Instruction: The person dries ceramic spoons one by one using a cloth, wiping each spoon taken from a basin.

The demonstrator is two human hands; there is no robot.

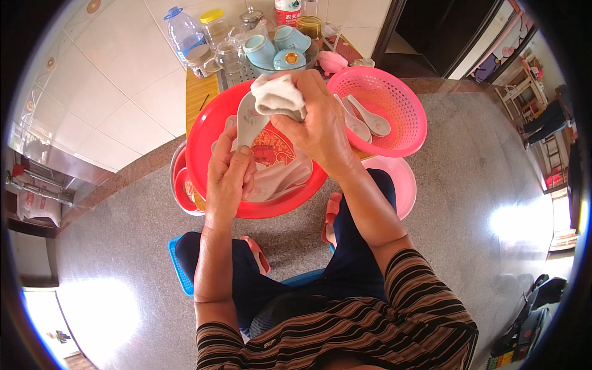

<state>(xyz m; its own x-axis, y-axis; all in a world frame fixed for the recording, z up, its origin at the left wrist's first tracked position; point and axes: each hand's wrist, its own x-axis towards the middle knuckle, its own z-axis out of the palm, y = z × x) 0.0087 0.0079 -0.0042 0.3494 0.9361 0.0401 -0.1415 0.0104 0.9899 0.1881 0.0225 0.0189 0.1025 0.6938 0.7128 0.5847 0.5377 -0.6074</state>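
My left hand (230, 167) grips the handle of a white ceramic soup spoon (249, 115), its flower-patterned bowl pointing away from me. Bunched in my right hand (319, 122) is a white cloth (277, 95), pressed near the far end of the spoon and hiding part of it. Both hands are above a red plastic basin (200, 134) with a printed pattern on its bottom. Several more white spoons (273, 185) lie in the basin at its near side. To the right, a pink plastic colander (407, 108) holds a few similar spoons (375, 121).
Behind the basin, a glass bowl with light blue cups (260, 50) stands on a wooden table (196, 90). Jars, a glass pitcher (230, 58) and a plastic bottle (182, 32) crowd its back left. A pink basin (401, 185) sits below the colander. Tiled wall (101, 74) borders the left.
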